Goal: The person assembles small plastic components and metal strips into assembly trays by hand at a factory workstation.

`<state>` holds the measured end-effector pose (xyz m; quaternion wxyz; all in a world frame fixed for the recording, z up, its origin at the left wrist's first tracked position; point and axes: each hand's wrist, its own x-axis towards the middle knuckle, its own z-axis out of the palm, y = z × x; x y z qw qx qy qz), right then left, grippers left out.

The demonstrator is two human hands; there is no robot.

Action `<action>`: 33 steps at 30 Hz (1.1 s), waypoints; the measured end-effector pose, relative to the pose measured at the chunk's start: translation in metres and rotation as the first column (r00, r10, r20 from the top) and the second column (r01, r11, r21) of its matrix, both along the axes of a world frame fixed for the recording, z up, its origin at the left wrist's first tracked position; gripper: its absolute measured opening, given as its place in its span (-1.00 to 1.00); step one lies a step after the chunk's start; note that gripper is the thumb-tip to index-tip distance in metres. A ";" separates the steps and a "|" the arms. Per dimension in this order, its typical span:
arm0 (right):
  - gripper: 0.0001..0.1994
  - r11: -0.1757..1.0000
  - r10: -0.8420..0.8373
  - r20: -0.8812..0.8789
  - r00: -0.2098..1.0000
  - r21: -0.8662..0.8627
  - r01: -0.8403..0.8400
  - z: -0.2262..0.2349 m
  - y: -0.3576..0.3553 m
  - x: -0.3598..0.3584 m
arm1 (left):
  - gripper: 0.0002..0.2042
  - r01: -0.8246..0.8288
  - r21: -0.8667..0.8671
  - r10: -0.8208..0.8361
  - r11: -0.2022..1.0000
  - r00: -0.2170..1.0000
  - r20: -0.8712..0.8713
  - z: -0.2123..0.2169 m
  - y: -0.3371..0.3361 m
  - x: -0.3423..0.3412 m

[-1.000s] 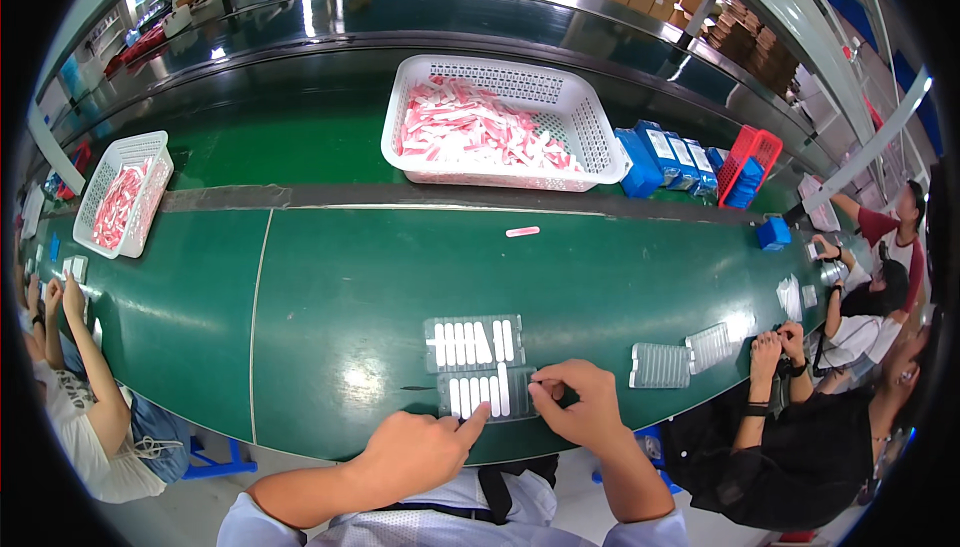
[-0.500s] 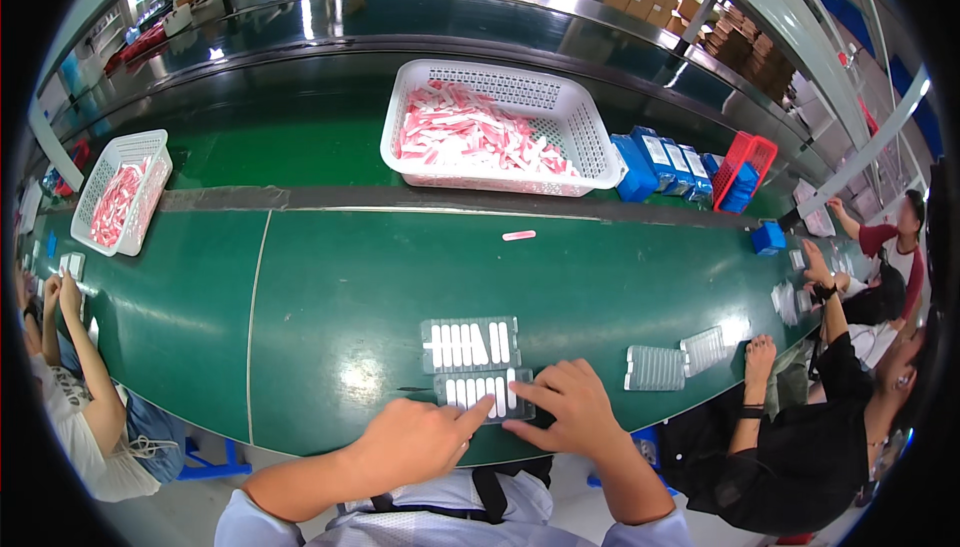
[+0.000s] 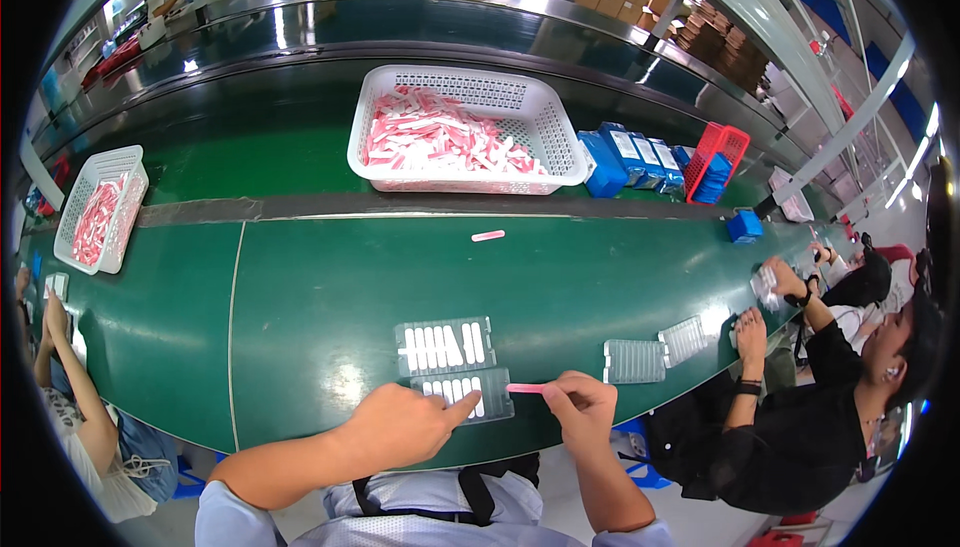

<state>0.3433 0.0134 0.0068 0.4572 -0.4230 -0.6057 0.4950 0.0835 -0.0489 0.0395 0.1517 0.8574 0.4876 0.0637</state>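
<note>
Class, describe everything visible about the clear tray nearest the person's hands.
The nearer clear tray looks like thin transparent plastic, rectangular, with a row of narrow slots holding white pieces. It lies flat on the green belt, beside a second similar tray. The left hand touches its front edge; the right hand holds a pink stick at its right end.

Bright overhead glare, sharp centre, bowed edges

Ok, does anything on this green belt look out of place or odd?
One pink stick lies alone on the belt, apart from the full basket behind it. Otherwise nothing stands out: the two trays sit neatly, and the right hand holds another stick.
</note>
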 end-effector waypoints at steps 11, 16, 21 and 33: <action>-0.90 0.791 0.008 0.414 0.910 0.554 -0.259 0.019 0.016 -0.010 | -0.58 -0.053 0.067 0.045 0.996 0.992 0.120 -0.004 0.007 -0.011; -0.89 0.855 0.123 0.402 0.907 0.421 -0.303 0.007 0.012 -0.009 | -0.55 -0.145 -0.013 0.145 0.989 0.989 -0.002 0.000 0.032 -0.020; -0.92 0.922 0.388 0.260 0.884 -0.094 -0.376 0.005 0.037 -0.010 | -0.56 -0.076 -0.017 0.076 0.997 0.996 -0.049 -0.003 0.038 -0.022; -0.53 0.794 0.497 0.591 0.635 -0.016 -0.607 0.026 0.060 -0.038 | -0.71 0.522 -0.758 0.887 0.390 0.007 0.462 -0.005 0.003 -0.037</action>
